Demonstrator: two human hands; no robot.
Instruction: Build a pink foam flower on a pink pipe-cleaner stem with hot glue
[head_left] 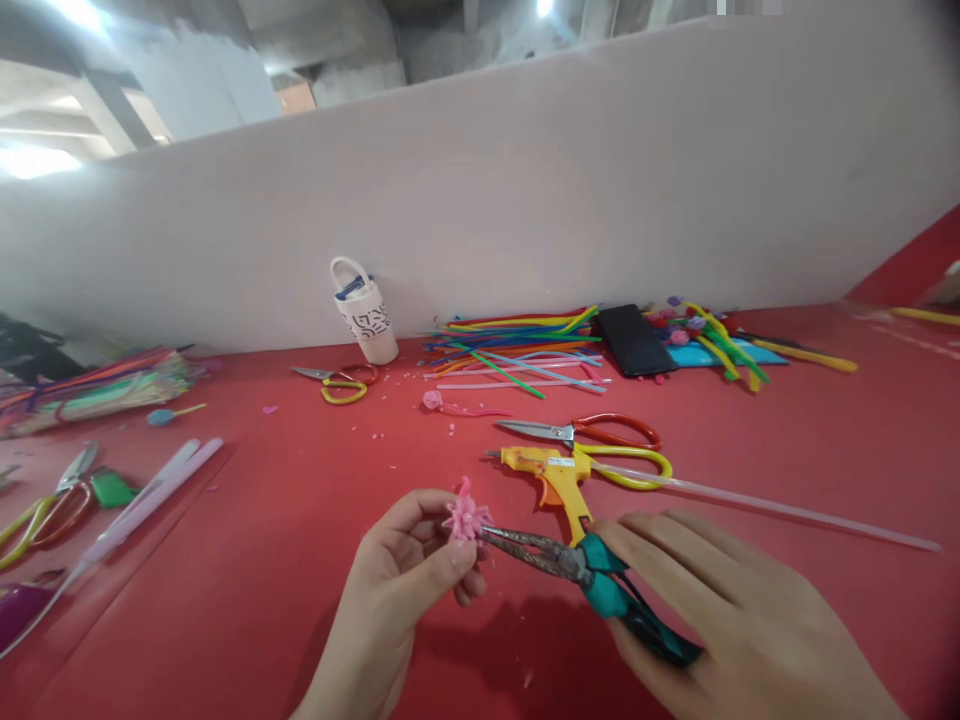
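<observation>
My left hand (409, 565) pinches a small pink pipe-cleaner flower (466, 518) between thumb and fingers, low in the middle of the view. My right hand (720, 610) grips the teal handles of long-nose pliers (570, 565), whose metal tips reach the flower's right side. Just behind the pliers a yellow glue gun (559, 475) lies on the red table (300, 520), with a clear glue stick (765, 505) trailing to the right.
Red-handled scissors (592, 432) lie behind the glue gun. Farther back are a pile of coloured pipe cleaners (517, 345), a black phone (636, 340), a small white bag (367, 320) and yellow-handled scissors (341, 383). More pipe cleaners (90, 390) and scissors (52, 505) lie at left.
</observation>
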